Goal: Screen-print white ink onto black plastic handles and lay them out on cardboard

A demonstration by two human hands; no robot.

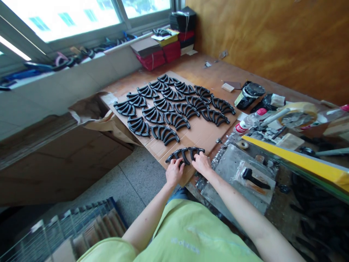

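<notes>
On the near end of a flat cardboard sheet (191, 137), a row of black curved pieces (186, 155) lies in a loose fan. My left hand (174, 172) is closed at the row's left end, thumb and fingers pinching a black curved piece. At the right end, my right hand (201, 163) has its fingers closed on another such piece. My fingers partly hide both pieces. Beyond my hands, several fans of the same glossy black pieces (163, 105) cover the sheet. One more black piece (255, 178) rests on a smeared plate to my right.
Bundled red and black stacks (171, 51) stand by the window. To the right are a black-lidded jar (249, 95), a bottle with a pink cap (249, 120), a tape roll (297, 114) and a yellow-edged board (297, 158). A wire rack (68, 225) stands low on the left.
</notes>
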